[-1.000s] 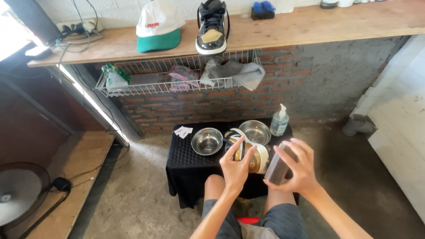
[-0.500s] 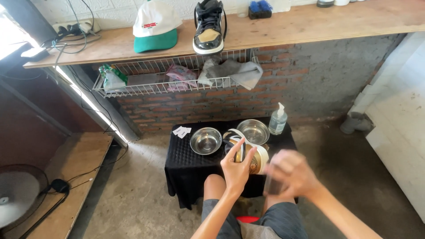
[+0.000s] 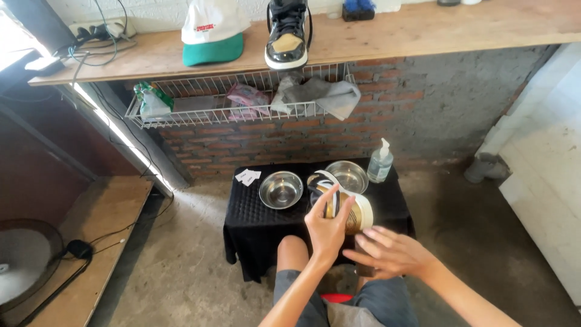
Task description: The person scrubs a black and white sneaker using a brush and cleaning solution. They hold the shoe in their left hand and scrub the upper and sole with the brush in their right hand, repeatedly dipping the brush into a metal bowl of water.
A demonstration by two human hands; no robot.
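Low black-draped table (image 3: 254, 224), two steel bowls (image 3: 281, 189), clear pump bottle (image 3: 379, 163), small white cards (image 3: 247, 177), tape rolls (image 3: 354, 212)

- Right hand (image 3: 393, 251) dropped lower and nearer than a second ago, now palm down with fingers spread leftward, no longer raised beside the left hand.
- Dark flat rectangular object (image 3: 364, 267) formerly held up in view, now mostly hidden beneath that hand.
- Left hand (image 3: 327, 225) shifted slightly, fingers against the round cream-and-gold tin (image 3: 354, 213).
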